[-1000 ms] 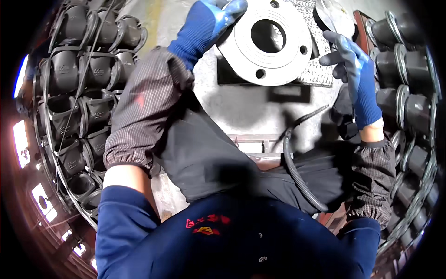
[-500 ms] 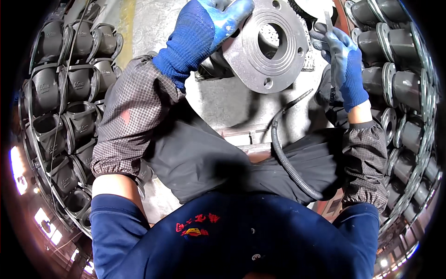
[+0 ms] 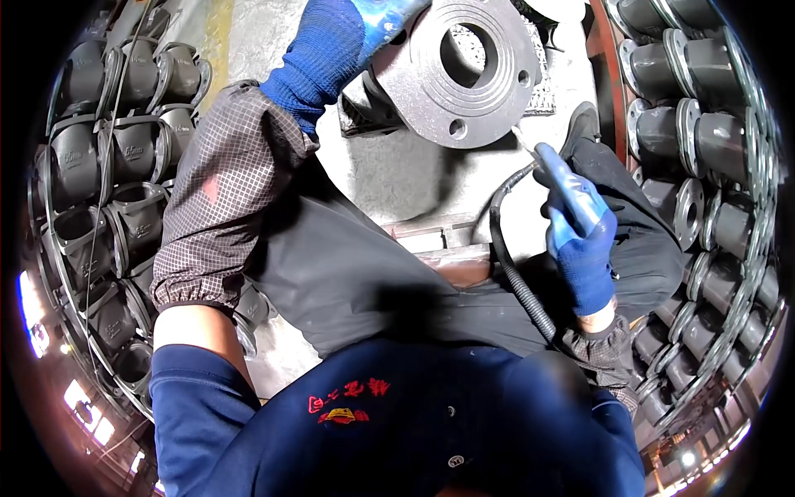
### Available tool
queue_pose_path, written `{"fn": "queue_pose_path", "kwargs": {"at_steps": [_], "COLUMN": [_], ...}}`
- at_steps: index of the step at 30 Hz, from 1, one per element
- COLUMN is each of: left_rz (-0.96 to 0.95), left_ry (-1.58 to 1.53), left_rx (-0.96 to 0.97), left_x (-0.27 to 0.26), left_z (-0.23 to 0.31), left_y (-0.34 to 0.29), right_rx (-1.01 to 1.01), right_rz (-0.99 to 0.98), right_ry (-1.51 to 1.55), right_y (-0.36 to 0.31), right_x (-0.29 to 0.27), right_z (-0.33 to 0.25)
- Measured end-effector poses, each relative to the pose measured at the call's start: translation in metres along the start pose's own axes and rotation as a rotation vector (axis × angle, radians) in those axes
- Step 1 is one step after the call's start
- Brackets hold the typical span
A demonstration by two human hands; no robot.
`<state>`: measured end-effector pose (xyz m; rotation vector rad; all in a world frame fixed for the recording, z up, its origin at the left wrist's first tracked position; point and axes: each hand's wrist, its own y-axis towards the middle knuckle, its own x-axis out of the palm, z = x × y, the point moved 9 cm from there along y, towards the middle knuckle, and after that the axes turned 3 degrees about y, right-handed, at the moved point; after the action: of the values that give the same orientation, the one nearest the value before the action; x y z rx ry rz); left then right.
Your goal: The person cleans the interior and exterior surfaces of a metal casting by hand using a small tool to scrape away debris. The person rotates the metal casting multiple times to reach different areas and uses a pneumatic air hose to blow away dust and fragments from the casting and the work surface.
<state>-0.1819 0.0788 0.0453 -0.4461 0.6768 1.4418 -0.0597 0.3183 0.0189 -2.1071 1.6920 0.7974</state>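
Note:
A grey metal pipe fitting with a round, drilled flange (image 3: 431,112) and a wide central bore stands at the top of the view, its flange face turned up. My left hand (image 3: 385,23), in a blue coated glove, is closed on the flange's upper left edge; its fingertips run out of the picture. Lower right of the flange, my gloved right hand (image 3: 581,217) is closed around the end of a black ribbed hose (image 3: 517,282). A thin pale tip sticks out past its fingers, close to the flange's lower rim. The fingers partly hide the held end.
Stacked grey flanged fittings stand on the left (image 3: 74,161) and on the right (image 3: 720,153), bound with wire. A dark mesh-like block (image 3: 540,101) lies behind the flange. My knees flank the pale floor (image 3: 389,178); a reddish-brown bar (image 3: 609,74) runs along the right.
My right hand has come down and inward from the upper right; the flat bar it held is no longer visible, and it now grips the hose end. The flange has shifted slightly up and left in view.

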Motion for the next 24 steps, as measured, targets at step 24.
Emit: {"fn": "queue_pose_path", "kwargs": {"at_steps": [24], "left_rz": [-0.005], "left_ry": [-0.230], "left_rx": [-0.143], "left_x": [0.003], "left_z": [-0.040], "left_y": [-0.005], "right_rx": [-0.106], "right_rz": [0.049], "right_ry": [-0.253], "right_y": [-0.007], "right_x": [0.017], "right_z": [-0.014]}}
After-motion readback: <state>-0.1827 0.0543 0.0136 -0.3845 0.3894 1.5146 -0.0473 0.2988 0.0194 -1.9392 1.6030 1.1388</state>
